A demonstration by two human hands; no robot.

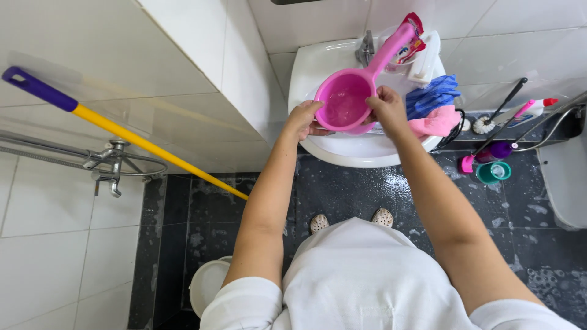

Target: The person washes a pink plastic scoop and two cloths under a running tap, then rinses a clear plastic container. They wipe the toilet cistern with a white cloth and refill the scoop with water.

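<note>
Head view: we hold a pink plastic dipper (346, 101) with a long handle over the white ceramic sink (342, 150).
Our left hand (302, 119) cups its rim, fingers curled; our right hand (385, 107) grips the opposite rim. Blue and pink cloths (433, 107) lie just beside, a yellow mop handle (153, 146) leans left.

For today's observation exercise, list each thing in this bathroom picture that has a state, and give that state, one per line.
Pink scoop: upright over the sink, held at its rim, looks wet inside.
Left hand: gripping the scoop's left rim.
Right hand: gripping the scoop's right rim.
Sink: holds the scoop above its bowl.
Mop handle: leaning against the wall.
Floor: wet, soapy.
Blue cloth: bunched on the sink edge.
</note>
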